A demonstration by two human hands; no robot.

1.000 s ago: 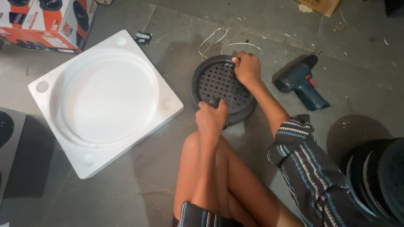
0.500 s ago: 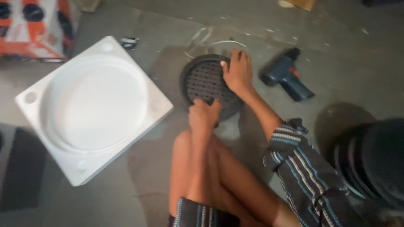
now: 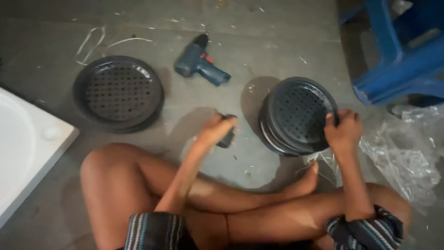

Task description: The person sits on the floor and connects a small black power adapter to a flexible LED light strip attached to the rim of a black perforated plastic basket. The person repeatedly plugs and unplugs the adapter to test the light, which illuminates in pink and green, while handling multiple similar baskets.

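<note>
A stack of black, round, perforated metal pans (image 3: 296,115) stands tilted on the grey concrete floor (image 3: 277,41), just in front of the person's crossed legs. The right hand (image 3: 343,132) is closed over the stack's right rim, fingers curled over the edge. The left hand (image 3: 218,130) is wrapped around a small dark object (image 3: 227,136), too hidden to identify, just left of the stack. Crumpled clear plastic wrap (image 3: 407,162) lies to the stack's right. A single black perforated round pan (image 3: 119,92) lies flat farther left, well apart. Between the two, farther out, lies a dark teal cordless drill (image 3: 200,61). A white foam tray (image 3: 23,148) fills the left edge, and a blue plastic stool (image 3: 402,51) stands at upper right.
</note>
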